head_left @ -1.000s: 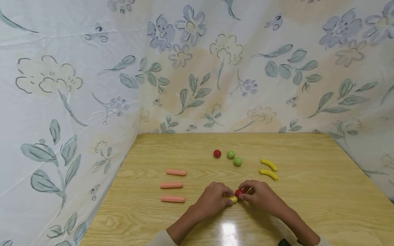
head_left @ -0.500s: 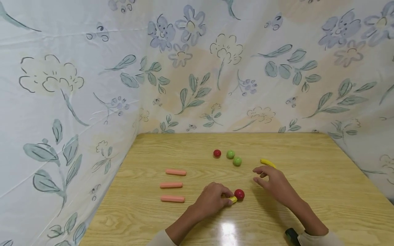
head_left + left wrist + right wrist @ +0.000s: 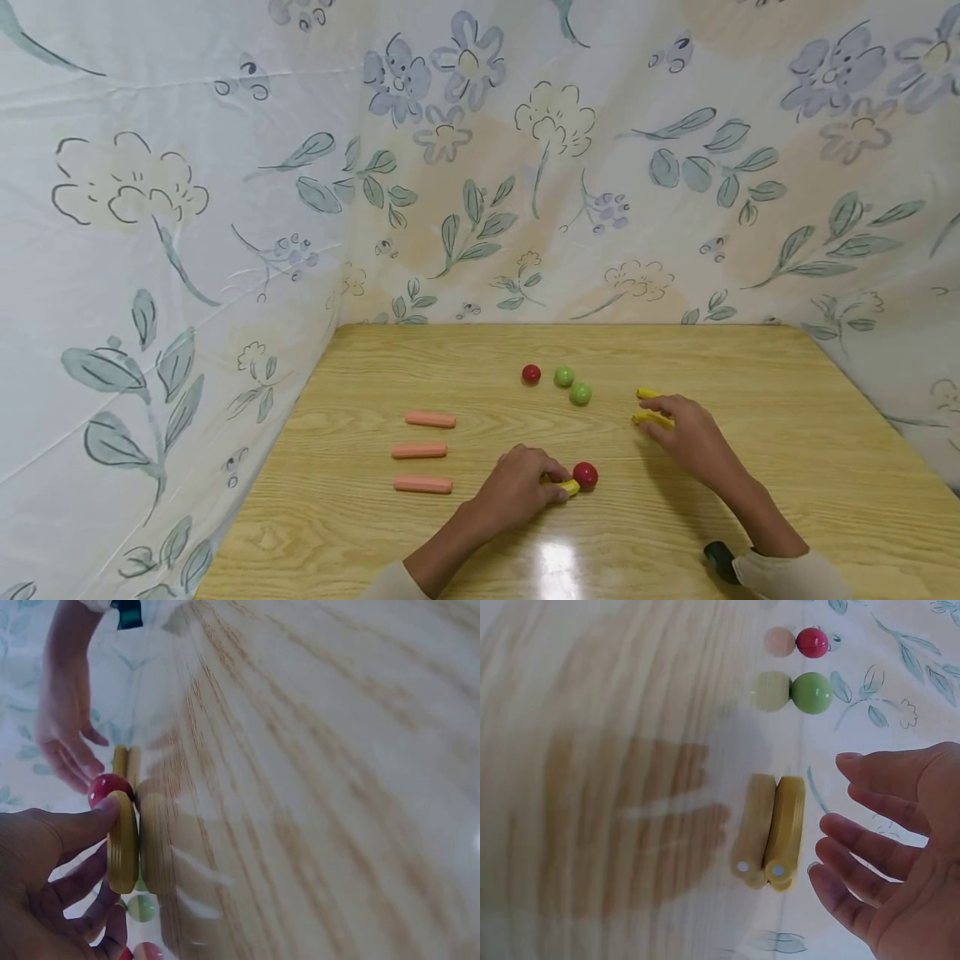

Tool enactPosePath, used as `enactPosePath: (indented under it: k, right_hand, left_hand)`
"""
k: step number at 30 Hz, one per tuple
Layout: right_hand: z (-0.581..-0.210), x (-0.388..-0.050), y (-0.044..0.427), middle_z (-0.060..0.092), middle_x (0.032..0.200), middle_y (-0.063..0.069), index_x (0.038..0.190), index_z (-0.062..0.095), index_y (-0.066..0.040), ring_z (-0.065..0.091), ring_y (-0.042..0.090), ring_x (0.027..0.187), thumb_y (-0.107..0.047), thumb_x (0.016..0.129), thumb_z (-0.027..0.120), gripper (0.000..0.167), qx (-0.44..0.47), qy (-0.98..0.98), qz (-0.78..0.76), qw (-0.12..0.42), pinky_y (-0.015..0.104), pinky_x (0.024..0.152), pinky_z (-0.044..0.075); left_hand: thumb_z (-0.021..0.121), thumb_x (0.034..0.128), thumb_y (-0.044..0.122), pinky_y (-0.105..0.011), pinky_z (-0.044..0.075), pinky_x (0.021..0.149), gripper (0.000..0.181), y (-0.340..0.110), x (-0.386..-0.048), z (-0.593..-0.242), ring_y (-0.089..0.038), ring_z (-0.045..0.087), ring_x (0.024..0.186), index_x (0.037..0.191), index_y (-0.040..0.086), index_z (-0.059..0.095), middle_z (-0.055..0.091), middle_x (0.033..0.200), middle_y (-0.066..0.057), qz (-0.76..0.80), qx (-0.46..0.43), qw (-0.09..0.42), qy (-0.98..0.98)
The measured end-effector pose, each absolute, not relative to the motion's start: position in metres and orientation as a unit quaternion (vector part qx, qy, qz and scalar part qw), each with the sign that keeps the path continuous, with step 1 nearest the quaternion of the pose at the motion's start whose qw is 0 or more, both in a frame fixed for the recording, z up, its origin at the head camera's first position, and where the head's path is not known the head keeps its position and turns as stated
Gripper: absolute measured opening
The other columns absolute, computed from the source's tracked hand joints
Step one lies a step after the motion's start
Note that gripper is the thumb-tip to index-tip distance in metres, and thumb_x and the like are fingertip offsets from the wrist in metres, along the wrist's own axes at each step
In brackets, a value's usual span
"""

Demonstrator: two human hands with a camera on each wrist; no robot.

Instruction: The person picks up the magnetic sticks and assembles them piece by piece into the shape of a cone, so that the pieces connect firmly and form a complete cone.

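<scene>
The left hand (image 3: 521,483) pinches a glossy yellow, banana-shaped piece of hard-looking material (image 3: 571,487) between thumb and fingers, low over the pale wood-grain table (image 3: 337,533), and its tip sits right by a shiny, hard-looking red ball (image 3: 586,476); from these angles it is hard to say whether the two touch. That closeness is the likeliest source of trouble, I judge: a small twist of the left fingers could nudge the ball, and a round thing on so smooth a top (it shines enough to mirror the pieces) could roll well away. The right hand (image 3: 690,437) has its fingers parted around nothing, beside two more glossy yellow curved pieces, the nearer (image 3: 652,419) and the farther (image 3: 648,392), which lie close together. Should its fingers close carelessly, they could catch both pieces at once or knock the nearer against the farther, since the gap is narrow and the hand partly covers them. Farther left, two shiny green balls (image 3: 564,377) and a second red ball (image 3: 531,374) would roll just as readily if a sleeve or knuckle brushed them, whereas the three matt salmon-pink sticks (image 3: 419,451), spaced apart on the left, seem the least at risk.
</scene>
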State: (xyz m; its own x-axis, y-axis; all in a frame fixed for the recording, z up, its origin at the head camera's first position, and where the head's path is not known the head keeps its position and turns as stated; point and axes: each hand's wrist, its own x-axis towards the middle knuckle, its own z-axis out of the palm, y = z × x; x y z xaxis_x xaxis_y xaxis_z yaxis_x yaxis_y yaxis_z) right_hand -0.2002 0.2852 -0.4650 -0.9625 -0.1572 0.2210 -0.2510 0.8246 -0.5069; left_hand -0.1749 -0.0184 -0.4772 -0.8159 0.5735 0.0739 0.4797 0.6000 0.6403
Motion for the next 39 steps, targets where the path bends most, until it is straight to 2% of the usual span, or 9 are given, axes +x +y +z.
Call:
enactPosePath:
  k: [7, 14, 19, 24, 31, 39]
  right_hand:
    - [-0.4632, -0.1983, 0.2854, 0.070, 0.120, 0.031, 0.124, 0.071, 0.008, 0.066, 0.050, 0.110, -0.008, 0.094, 0.079, 0.034, 0.092, -0.955, 0.278, 0.057, 0.064, 0.089, 0.055]
    - [-0.4639, -0.1996, 0.2880, 0.072, 0.102, 0.019, 0.125, 0.070, 0.009, 0.070, 0.036, 0.091, -0.002, 0.093, 0.077, 0.034, 0.100, -0.950, 0.291, 0.053, 0.049, 0.072, 0.060]
    - [-0.4658, -0.2000, 0.2899, 0.071, 0.090, 0.009, 0.121, 0.071, 0.011, 0.067, 0.025, 0.081, -0.001, 0.092, 0.077, 0.032, 0.097, -0.952, 0.285, 0.048, 0.039, 0.065, 0.054]
    - [-0.4675, -0.1999, 0.2921, 0.072, 0.088, 0.009, 0.119, 0.071, 0.012, 0.067, 0.022, 0.077, -0.004, 0.093, 0.077, 0.031, 0.083, -0.954, 0.286, 0.021, 0.033, 0.061, 0.052]
    - [-0.4710, -0.2006, 0.2946, 0.074, 0.091, 0.011, 0.117, 0.073, 0.010, 0.068, 0.023, 0.078, -0.009, 0.093, 0.078, 0.031, 0.068, -0.959, 0.276, -0.010, 0.035, 0.061, 0.052]
    - [-0.4716, -0.1965, 0.2884, 0.075, 0.096, 0.014, 0.113, 0.074, 0.007, 0.071, 0.030, 0.088, -0.011, 0.093, 0.079, 0.028, 0.071, -0.951, 0.301, -0.005, 0.039, 0.069, 0.058]
  left_hand:
    - [0.084, 0.0916, 0.024, -0.027, 0.047, 0.086, 0.020, -0.0184, -0.1751, -0.4805, -0.001, 0.059, 0.096, 0.111, 0.017, 0.085, 0.079, 0.101, 0.011, 0.333, 0.304, 0.058, 0.891]
    - [0.083, 0.0931, 0.024, -0.027, 0.049, 0.087, 0.019, -0.0188, -0.1754, -0.4800, -0.002, 0.061, 0.098, 0.111, 0.018, 0.085, 0.079, 0.101, 0.010, 0.334, 0.305, 0.058, 0.890]
    - [0.083, 0.0933, 0.025, -0.028, 0.049, 0.088, 0.020, -0.0181, -0.1756, -0.4798, -0.001, 0.061, 0.098, 0.111, 0.017, 0.084, 0.078, 0.100, 0.011, 0.333, 0.307, 0.058, 0.890]
    - [0.084, 0.0923, 0.027, -0.027, 0.047, 0.087, 0.022, -0.0171, -0.1749, -0.4813, 0.000, 0.059, 0.094, 0.113, 0.018, 0.084, 0.077, 0.100, 0.013, 0.330, 0.300, 0.064, 0.893]
    - [0.086, 0.0899, 0.024, -0.024, 0.045, 0.082, 0.024, -0.0151, -0.1721, -0.4834, 0.000, 0.059, 0.092, 0.113, 0.018, 0.084, 0.078, 0.102, 0.011, 0.323, 0.301, 0.060, 0.895]
    - [0.086, 0.0898, 0.023, -0.025, 0.046, 0.082, 0.024, -0.0149, -0.1697, -0.4837, -0.001, 0.060, 0.093, 0.113, 0.018, 0.084, 0.079, 0.102, 0.010, 0.321, 0.302, 0.057, 0.896]
